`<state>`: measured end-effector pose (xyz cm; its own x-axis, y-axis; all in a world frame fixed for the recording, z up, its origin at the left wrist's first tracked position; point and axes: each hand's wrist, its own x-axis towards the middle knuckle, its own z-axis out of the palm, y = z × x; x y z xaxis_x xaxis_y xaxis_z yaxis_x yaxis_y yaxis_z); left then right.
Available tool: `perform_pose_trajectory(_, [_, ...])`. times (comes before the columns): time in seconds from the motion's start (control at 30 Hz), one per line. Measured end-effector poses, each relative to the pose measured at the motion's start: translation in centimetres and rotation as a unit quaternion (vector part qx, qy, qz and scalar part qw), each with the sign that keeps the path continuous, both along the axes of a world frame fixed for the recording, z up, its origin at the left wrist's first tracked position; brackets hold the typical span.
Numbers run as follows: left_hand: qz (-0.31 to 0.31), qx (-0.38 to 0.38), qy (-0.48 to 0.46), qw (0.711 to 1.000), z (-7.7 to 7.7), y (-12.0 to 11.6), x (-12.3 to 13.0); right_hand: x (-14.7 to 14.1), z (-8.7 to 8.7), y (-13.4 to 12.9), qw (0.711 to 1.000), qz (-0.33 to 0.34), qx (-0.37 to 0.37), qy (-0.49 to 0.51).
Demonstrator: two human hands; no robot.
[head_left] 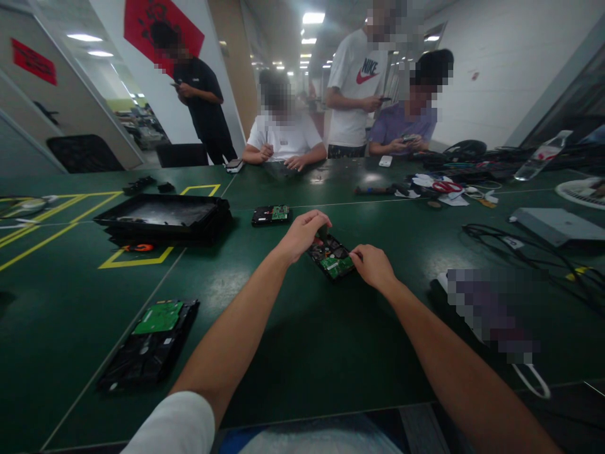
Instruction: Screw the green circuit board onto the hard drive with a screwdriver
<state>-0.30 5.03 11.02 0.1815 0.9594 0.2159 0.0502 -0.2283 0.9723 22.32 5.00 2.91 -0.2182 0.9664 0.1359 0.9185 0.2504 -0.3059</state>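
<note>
A hard drive [326, 257] with a green circuit board on its upper face lies at a slant on the green table in front of me. My left hand [306, 236] is closed at its far left end, fingers bent down over the edge; the fingertips are partly hidden. At the near right edge, my right hand [374, 267] pinches the drive between thumb and fingers. Another hard drive [152, 343], green board up, rests at the near left. Farther back lies a smaller-looking hard drive [271, 215], left of my hands.
Stacked black trays [163, 217] stand at the left, orange-handled tool [137, 248] beside them. At right are a pixelated object [491, 315], black cables [524, 252], a grey metal box [560, 226] and a water bottle [542, 156]. Several people are across the table [265, 391].
</note>
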Motion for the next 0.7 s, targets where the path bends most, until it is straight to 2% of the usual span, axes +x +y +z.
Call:
perform_pose_trajectory(0.17, [-0.009,0.017,0.028,0.999,0.32,0.00,-0.31,-0.05,0.18,-0.14,1.000,0.001,0.007,-0.013])
perform_pose_trajectory(0.33, [-0.051,-0.036,-0.046,0.997,-0.04,-0.24,0.19,-0.01,0.09,-0.12,1.000,0.005,0.016,-0.019])
perform_pose_trajectory(0.47, [-0.053,-0.069,-0.084,0.993,-0.24,-0.39,0.54,0.13,-0.24,0.00,1.000,0.001,0.011,-0.004])
perform_pose_trajectory(0.6, [-0.066,-0.068,-0.059,0.994,0.09,-0.46,0.32,0.20,-0.41,0.05,1.000,0.002,0.006,0.012])
perform_pose_trajectory(0.7, [-0.041,-0.034,-0.015,0.998,0.37,-0.36,-0.02,0.19,-0.40,0.10,1.000,0.005,0.009,0.012])
